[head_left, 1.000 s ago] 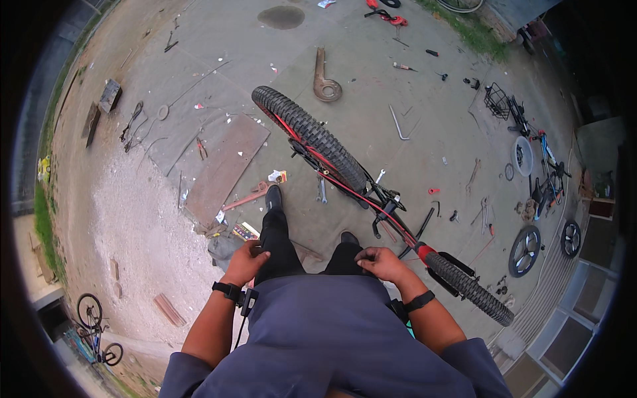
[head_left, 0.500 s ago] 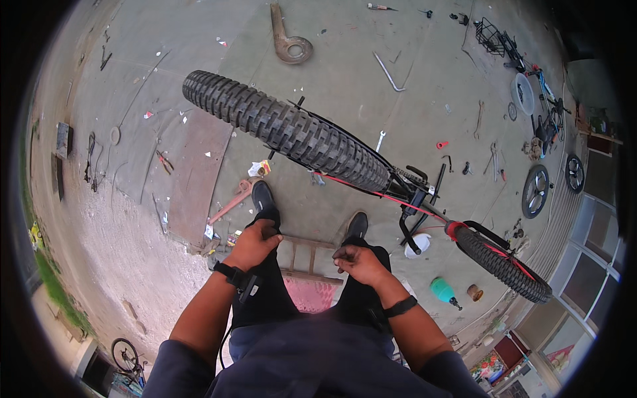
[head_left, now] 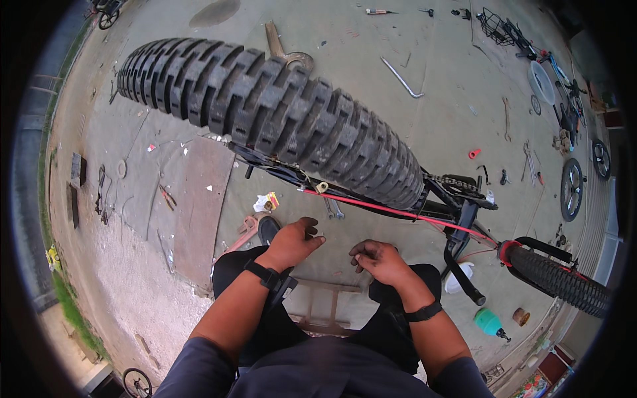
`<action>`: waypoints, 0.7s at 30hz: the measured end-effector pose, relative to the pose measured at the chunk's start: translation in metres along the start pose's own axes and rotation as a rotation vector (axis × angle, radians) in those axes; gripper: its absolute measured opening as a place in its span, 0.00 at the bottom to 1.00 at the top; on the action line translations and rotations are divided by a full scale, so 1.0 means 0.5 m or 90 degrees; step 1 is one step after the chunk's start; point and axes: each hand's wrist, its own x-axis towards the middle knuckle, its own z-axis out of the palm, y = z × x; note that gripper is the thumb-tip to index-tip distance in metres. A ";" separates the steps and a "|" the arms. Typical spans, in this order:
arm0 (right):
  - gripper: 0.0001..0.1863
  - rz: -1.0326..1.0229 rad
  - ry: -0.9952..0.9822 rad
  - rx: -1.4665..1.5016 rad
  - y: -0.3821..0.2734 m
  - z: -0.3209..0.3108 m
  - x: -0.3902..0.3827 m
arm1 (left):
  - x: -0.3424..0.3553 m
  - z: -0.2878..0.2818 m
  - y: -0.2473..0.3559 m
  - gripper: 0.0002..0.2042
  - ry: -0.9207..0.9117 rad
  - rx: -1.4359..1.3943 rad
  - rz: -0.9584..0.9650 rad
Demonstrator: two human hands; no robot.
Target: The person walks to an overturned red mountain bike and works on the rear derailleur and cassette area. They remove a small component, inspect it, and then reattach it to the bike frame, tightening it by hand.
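My left hand [head_left: 297,242] is open, just below the upside-down-looking view of a bicycle's knobby rear tyre [head_left: 272,106] and its red cable [head_left: 371,202]. My right hand [head_left: 377,262] is open with loosely curled fingers, empty, near the black frame and chain [head_left: 458,189]. The bicycle lies across my front, its smaller-looking red-and-black front wheel [head_left: 557,278] to the right. A low metal frame [head_left: 335,288] is between my bent legs. Behind my left hand are a pink pipe wrench [head_left: 245,235] and spanners [head_left: 335,209].
Around lie pliers [head_left: 167,198], a rusty metal hook plate [head_left: 275,36], a bent bar [head_left: 403,77], a flat board [head_left: 192,225], a green spray bottle [head_left: 489,322] and a white helmet-like object [head_left: 458,278]. Bicycle parts, a tub [head_left: 541,81] and loose wheels [head_left: 572,189] are at the right.
I have crouched down: the bicycle's tyre now looks much larger and closer. Both my hands have risen toward it, and their fingers have loosened.
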 end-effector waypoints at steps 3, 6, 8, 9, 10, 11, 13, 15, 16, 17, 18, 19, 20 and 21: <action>0.10 -0.015 -0.009 -0.046 0.020 0.001 0.024 | 0.006 -0.003 0.022 0.26 0.023 0.086 0.087; 0.10 -0.099 0.003 -0.108 -0.004 0.009 0.017 | -0.015 -0.010 0.035 0.25 0.052 0.150 0.159; 0.10 -0.142 0.027 -0.006 0.012 0.021 0.016 | -0.044 -0.012 0.040 0.25 0.070 0.191 0.175; 0.09 -0.163 0.040 0.046 0.017 0.028 0.006 | -0.057 -0.012 0.041 0.26 0.089 0.178 0.186; 0.08 -0.129 0.067 0.167 0.021 0.041 0.001 | -0.071 -0.013 0.041 0.26 0.107 0.166 0.198; 0.08 -0.114 0.079 0.228 0.014 0.056 -0.014 | -0.090 -0.016 0.040 0.26 0.128 0.150 0.208; 0.07 -0.087 0.104 0.353 -0.001 0.082 -0.048 | -0.113 -0.018 0.023 0.27 0.133 0.125 0.213; 0.08 -0.110 0.127 0.364 -0.014 0.095 -0.059 | -0.134 -0.027 0.010 0.27 0.145 0.069 0.211; 0.08 -0.143 0.119 0.400 -0.017 0.095 -0.062 | -0.142 -0.038 0.009 0.27 0.160 0.046 0.226; 0.08 -0.174 0.109 0.437 -0.033 0.102 -0.070 | -0.149 -0.047 0.004 0.26 0.182 0.022 0.244; 0.07 -0.211 0.117 0.469 -0.052 0.111 -0.076 | -0.154 -0.056 0.002 0.26 0.203 -0.002 0.261; 0.08 -0.233 0.132 0.410 -0.077 0.113 -0.088 | -0.157 -0.065 0.006 0.25 0.224 -0.027 0.278; 0.08 -0.253 0.148 0.348 -0.109 0.116 -0.101 | -0.159 -0.072 0.016 0.23 0.258 -0.054 0.312; 0.08 -0.265 0.163 0.296 -0.128 0.118 -0.104 | -0.164 -0.082 0.033 0.22 0.263 -0.069 0.328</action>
